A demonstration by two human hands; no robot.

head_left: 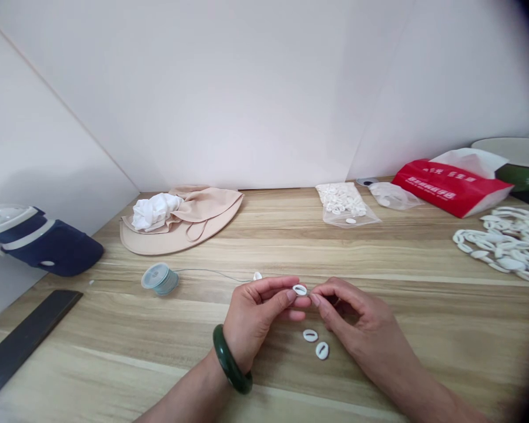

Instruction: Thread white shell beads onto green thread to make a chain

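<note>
My left hand (262,311), with a dark green bangle (231,361) on its wrist, holds a small white shell (300,290) between thumb and fingers. Just right of that shell, the thumb and forefinger of my right hand (357,314) are pinched together; what they grip is too small to make out. Thin cord (211,271) runs from a pale blue spool (161,278) towards my left hand. Another white shell (258,276) shows behind my left fingers. Below the hands, two loose shells, one upper (310,335) and one lower (322,351), lie on the wooden table (264,249).
At the back left lies a beige hat (211,208) with white cloth (156,210). A navy bottle (57,247) and a dark bar (26,341) are at left. A shell bag (344,202), a red tissue pack (452,185) and strung shells (506,241) occupy the right.
</note>
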